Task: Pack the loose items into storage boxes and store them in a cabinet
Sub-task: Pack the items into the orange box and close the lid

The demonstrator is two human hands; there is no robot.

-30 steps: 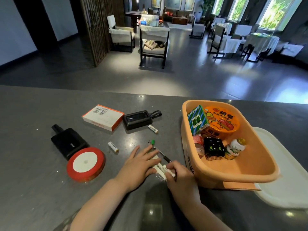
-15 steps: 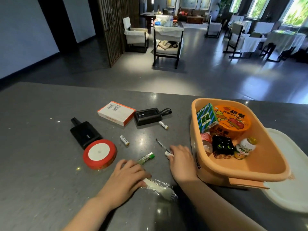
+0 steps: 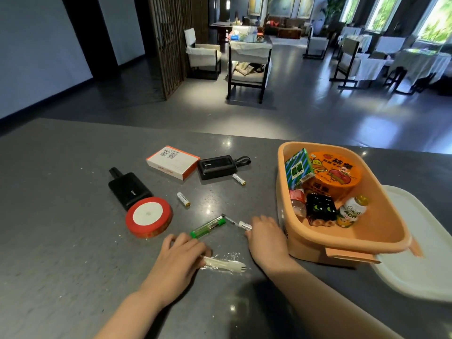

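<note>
A wrapped fork (image 3: pixel 226 264) lies near the desk's (image 3: pixel 61 241) near edge, its handle end held under the curled fingers (image 3: pixel 195 245) of the left hand (image 3: pixel 179 255), which also touch the end of a green pen (image 3: pixel 208 228). The right hand (image 3: pixel 266 237) is laid on the desk just beside the orange box (image 3: pixel 381 238), its fingers curled over one end of a thin pen (image 3: pixel 238 223); whether that pen is pinched cannot be told. The box, already holding snacks, is set at the desk's right side, partly over a white lid (image 3: pixel 420 253). Two batteries (image 3: pixel 183 199), a red ribbon roll (image 3: pixel 148 217), two black devices (image 3: pixel 128 189) and a flat carton (image 3: pixel 172 162) are spread toward the desk's middle.
</note>
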